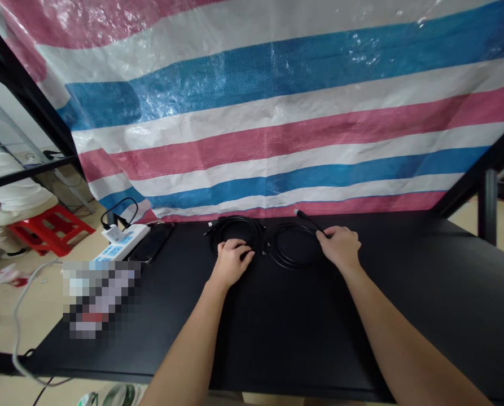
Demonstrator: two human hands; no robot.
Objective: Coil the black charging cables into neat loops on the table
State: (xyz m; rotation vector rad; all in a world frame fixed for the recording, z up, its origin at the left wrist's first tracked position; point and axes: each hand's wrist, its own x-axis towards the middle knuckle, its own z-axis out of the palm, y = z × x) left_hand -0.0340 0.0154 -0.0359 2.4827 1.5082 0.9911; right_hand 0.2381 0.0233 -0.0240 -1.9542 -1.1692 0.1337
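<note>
Two coils of black cable lie side by side near the back of the black table point(285, 338). Over the near edge of the left cable coil point(233, 219) rests my left hand point(230, 264), its fingers bent and the thumb apart from them. Connector ends stick out at that coil's sides. My right hand point(342, 248) pinches the right cable coil point(282, 258) at its right side, between thumb and fingers. From this grip a cable end with a connector plug point(305, 216) points up and left. The palms' undersides are hidden.
A white power strip point(122, 245) with a plugged-in charger point(113, 233) and a dark phone point(152, 242) lie at the table's left. Striped plastic sheeting point(277, 124) hangs behind. A person in white sits on a red stool point(52, 228) beyond the left frame post.
</note>
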